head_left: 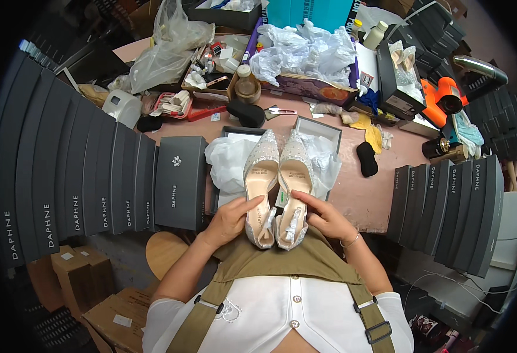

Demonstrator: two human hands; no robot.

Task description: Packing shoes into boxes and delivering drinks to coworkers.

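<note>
Resting heels-first, two glittery shoes (277,188) lie between both hands' fingers (248,204).

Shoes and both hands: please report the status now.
Left hand grips left shoe; right hand grips right shoe. Pair side by side, toes over open box with tissue paper. Nothing in the way.

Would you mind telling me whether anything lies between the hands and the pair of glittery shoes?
Nothing visible does. The left hand already rests on the left shoe and the right hand on the right shoe. Both shoes lie side by side, toes over the open box lined with white tissue paper.
</note>
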